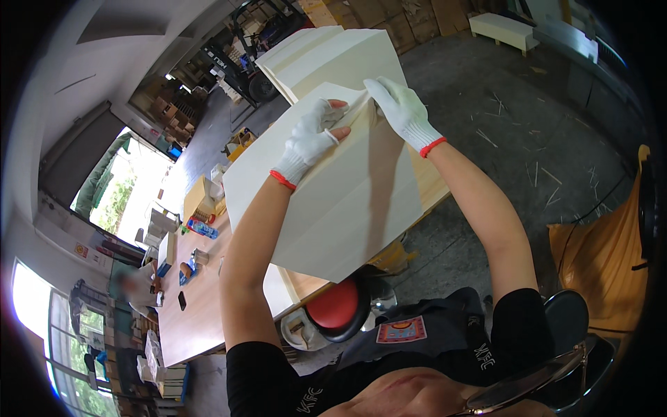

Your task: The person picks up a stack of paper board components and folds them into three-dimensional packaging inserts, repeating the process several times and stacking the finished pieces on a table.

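A large white sheet [347, 215], paper or thin board, lies over the worktable in front of me, its far edge raised and bent. My right hand [401, 108], in a white knitted glove with a red cuff, is closed on that far edge near the corner. My left hand [309, 142] wears a matching glove with bare thumb and fingertip showing. It rests on the sheet's left part, thumb and finger apart. Beyond them, a stack of pale boards [347, 59] stands at the far end.
On the wooden table [198, 313] at left are a phone [182, 300], a blue-labelled bottle [202, 229] and a metal can [200, 256]. A red stool [332, 306] stands by the near edge. A forklift [260, 80] is farther back. Thin scraps litter the floor at right; another person sits left.
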Demonstrator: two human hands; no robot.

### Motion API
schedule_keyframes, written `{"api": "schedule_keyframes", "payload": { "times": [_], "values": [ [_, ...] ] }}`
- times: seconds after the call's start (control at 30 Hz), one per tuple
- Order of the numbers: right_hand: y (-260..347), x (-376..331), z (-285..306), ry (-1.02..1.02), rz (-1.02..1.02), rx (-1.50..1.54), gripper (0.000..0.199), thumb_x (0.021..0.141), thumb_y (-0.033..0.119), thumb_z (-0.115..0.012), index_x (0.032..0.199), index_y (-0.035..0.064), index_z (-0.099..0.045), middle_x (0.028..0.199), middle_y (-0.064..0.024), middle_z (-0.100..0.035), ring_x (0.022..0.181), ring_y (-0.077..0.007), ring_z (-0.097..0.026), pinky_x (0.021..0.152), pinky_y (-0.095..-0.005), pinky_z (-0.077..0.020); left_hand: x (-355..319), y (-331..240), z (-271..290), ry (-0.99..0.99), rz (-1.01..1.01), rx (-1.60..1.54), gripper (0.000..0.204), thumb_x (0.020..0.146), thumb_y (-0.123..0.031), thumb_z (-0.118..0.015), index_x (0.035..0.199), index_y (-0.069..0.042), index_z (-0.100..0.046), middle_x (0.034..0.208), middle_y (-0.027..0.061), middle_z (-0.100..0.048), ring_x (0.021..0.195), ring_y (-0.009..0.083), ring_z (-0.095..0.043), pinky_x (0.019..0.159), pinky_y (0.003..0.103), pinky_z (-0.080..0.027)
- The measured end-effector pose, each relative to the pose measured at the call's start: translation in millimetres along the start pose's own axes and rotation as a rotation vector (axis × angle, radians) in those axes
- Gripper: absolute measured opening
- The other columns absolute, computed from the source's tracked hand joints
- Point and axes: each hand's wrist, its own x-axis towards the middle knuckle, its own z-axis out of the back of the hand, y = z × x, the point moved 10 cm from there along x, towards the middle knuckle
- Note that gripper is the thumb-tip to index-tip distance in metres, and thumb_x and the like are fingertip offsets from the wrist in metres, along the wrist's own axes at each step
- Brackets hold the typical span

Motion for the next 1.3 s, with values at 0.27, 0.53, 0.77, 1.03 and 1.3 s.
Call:
{"api": "schedule_keyframes", "payload": {
  "times": [0.27,0.53,0.77,1.03,1.3],
  "values": [
    [-3,2,3,0.044,-0.098,-0.121,0.052,0.102,0.049,-0.052,0.084,0.0004,-0.053,0.072,-0.013,-0.045,0.069,-0.0222,-0.042,0.068,-0.0365,-0.0406,-7,-17,-1,-0.036,0.051,0.273,0.04,0.094,-0.014,-0.066,0.134,-0.011,-0.06,0.107,0.0137,-0.071,0.098,0.0194,-0.065,0.088,0.032,-0.05],
    [-7,2,0,0.037,-0.041,-0.076,0.051,0.103,0.049,-0.049,0.087,0.0005,-0.055,0.073,-0.0134,-0.048,0.069,-0.0247,-0.044,0.069,-0.0369,-0.0414,-6,3,-6,-0.033,0.11,0.102,0.04,0.089,-0.006,-0.075,0.126,-0.004,-0.06,0.097,-0.0007,-0.056,0.09,0.0089,-0.05,0.08,0.025,-0.043],
    [-8,0,-1,0.021,-0.079,-0.049,0.052,0.103,0.05,-0.05,0.083,0.0011,-0.052,0.07,-0.0112,-0.044,0.068,-0.021,-0.043,0.067,-0.0359,-0.0406,-6,-14,2,-0.051,0.005,0.256,0.039,0.092,-0.018,-0.071,0.128,-0.009,-0.062,0.076,-0.0013,-0.05,0.072,0.0096,-0.046,0.067,0.027,-0.041],
    [-14,4,1,0.023,-0.091,-0.093,0.054,0.101,0.05,-0.053,0.08,0.0009,-0.049,0.069,-0.0108,-0.04,0.066,-0.0205,-0.038,0.065,-0.0367,-0.0386,-5,-7,-3,-0.028,0.107,0.246,0.04,0.091,-0.015,-0.072,0.127,-0.003,-0.062,0.096,0.0008,-0.054,0.09,0.0115,-0.048,0.083,0.027,-0.042],
    [-14,2,0,0.009,-0.099,-0.055,0.053,0.101,0.051,-0.051,0.08,0.0018,-0.05,0.069,-0.0098,-0.041,0.066,-0.0198,-0.039,0.065,-0.0361,-0.0383,-9,-3,-5,-0.028,0.143,0.157,0.037,0.09,-0.012,-0.074,0.125,-0.004,-0.062,0.098,-0.0011,-0.055,0.092,0.0076,-0.048,0.082,0.025,-0.042]
  ]
}}
